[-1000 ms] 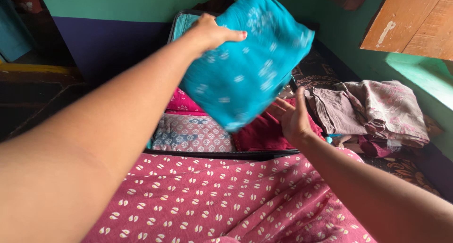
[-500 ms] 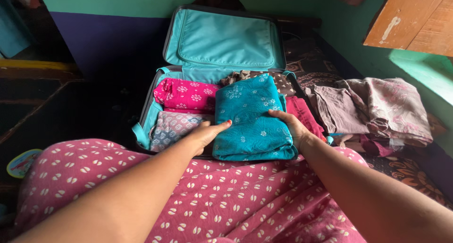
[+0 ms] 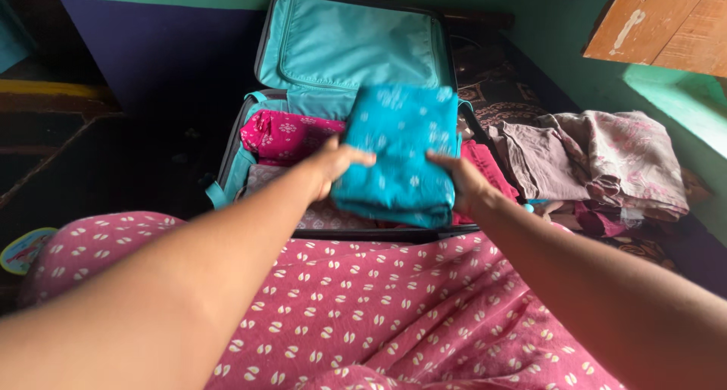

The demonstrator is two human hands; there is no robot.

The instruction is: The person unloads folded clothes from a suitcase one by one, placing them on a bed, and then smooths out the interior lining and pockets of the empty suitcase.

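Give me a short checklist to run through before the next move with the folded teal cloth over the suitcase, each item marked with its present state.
1. Both hands on the teal folded cloth: ok; left hand grips its left edge, right hand its right edge.
2. Cloth still folded flat: ok; it keeps a neat rectangle.
3. Suitcase lid open: ok; the teal lining stands upright behind.
4. Pink folded cloth in place: ok; it lies in the far left of the case.
5. Free space under the teal cloth: cannot tell; the cloth hides it.
6. Pile of brownish clothes apart from the case: ok; it lies to the right.
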